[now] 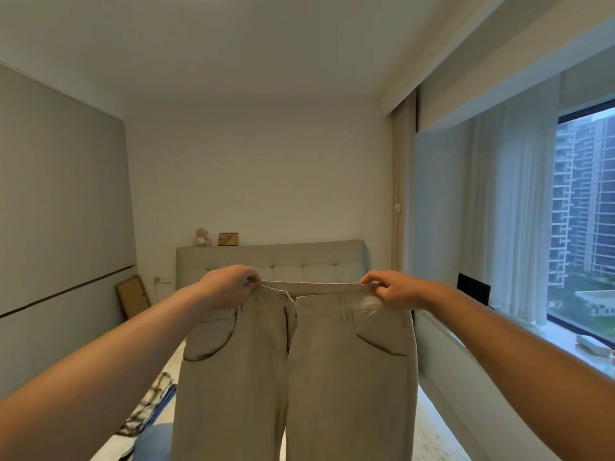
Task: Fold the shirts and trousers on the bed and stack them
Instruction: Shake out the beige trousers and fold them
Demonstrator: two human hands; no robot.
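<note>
A pair of beige trousers [299, 377] hangs in the air in front of me, front side facing me, fly open. My left hand [229, 287] pinches the left end of the waistband and my right hand [389, 292] pinches the right end, stretching it level. The legs drop out of view at the bottom edge. Behind them on the left lie a plaid shirt [149, 407] and a blue garment [153, 440] on the bed [429, 427]. Most of the bed surface is hidden by the trousers.
A padded beige headboard [319, 261] stands against the far wall with a teddy bear [202, 237] and a small wooden box [228, 238] on top. A window ledge [519, 347] and sheer curtain run along the right. A frame [133, 296] leans at the left wall.
</note>
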